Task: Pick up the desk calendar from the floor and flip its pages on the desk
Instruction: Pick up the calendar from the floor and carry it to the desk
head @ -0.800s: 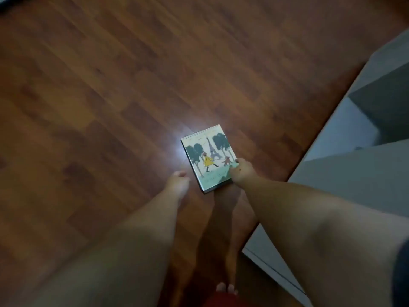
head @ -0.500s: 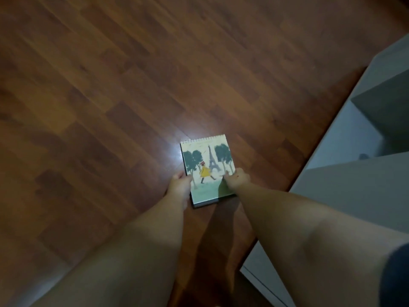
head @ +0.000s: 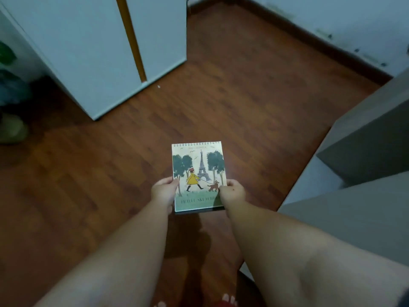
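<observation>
The desk calendar (head: 199, 171) is a spiral-bound pad whose cover shows the Eiffel Tower, trees, a figure in a yellow coat and a small dog. It is held up above the brown wooden floor (head: 254, 96), cover facing me, spiral at the far edge. My left hand (head: 163, 192) grips its lower left edge. Its lower right edge sits in my right hand (head: 232, 192), thumb over the cover. Both forearms reach forward from the bottom of the view.
A white cabinet (head: 93, 47) with an orange vertical strip stands at the upper left. The grey desk (head: 365, 196) fills the right side. A white wall with a dark skirting board (head: 309, 41) runs along the upper right. Dim objects lie at the far left (head: 11, 129).
The calendar lay on the floor with my hands closing on its sides; now both hands hold it lifted off the floor, and my view has risen to show the cabinet and wall.
</observation>
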